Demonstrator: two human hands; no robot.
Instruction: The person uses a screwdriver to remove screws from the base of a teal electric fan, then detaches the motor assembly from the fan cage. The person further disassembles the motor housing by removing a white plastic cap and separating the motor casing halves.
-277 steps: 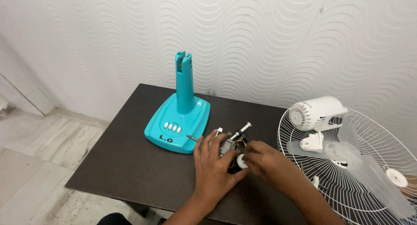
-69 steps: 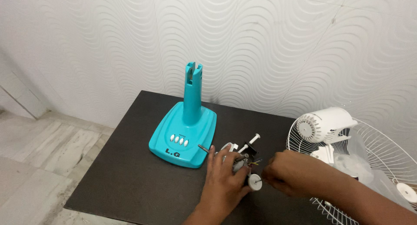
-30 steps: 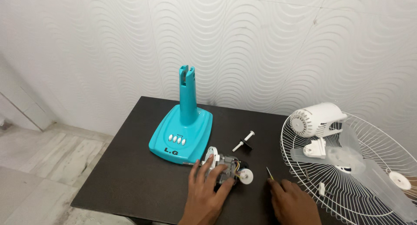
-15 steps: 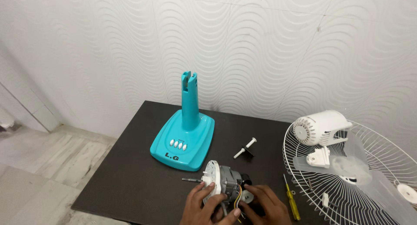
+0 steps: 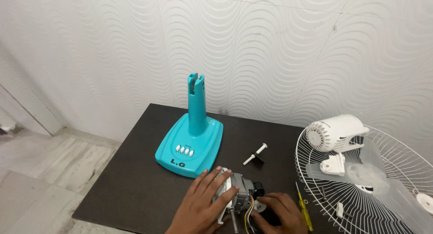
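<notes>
Since half a second ago my left hand point(image 5: 204, 206) has slid over the top of the fan motor point(image 5: 238, 194), its fingers now spread flat across the round white end plate that was showing before; the yellow-handled screwdriver point(image 5: 305, 208) lies where it was put down.

From the head camera, the motor sits at the front edge of the dark table point(image 5: 135, 180), just right of the turquoise fan base point(image 5: 191, 141), shaft toward me and coloured wires trailing from its underside. My left hand covers it, wide and pressing rather than gripping. My right hand point(image 5: 279, 210) rests close on the motor's right side, fingers curled down by the small white gear; whether it pinches anything I cannot tell.

Off to the back, a white bolt with a black nut point(image 5: 255, 154) lies near the table's middle. At the right edge the wire guard point(image 5: 397, 152) carries the white motor housing point(image 5: 336, 132) and the clear blade point(image 5: 379, 180).

I judge this as steadying and turning the motor to get at another face. Next calls for a firm two-handed hold, wires kept free.
</notes>
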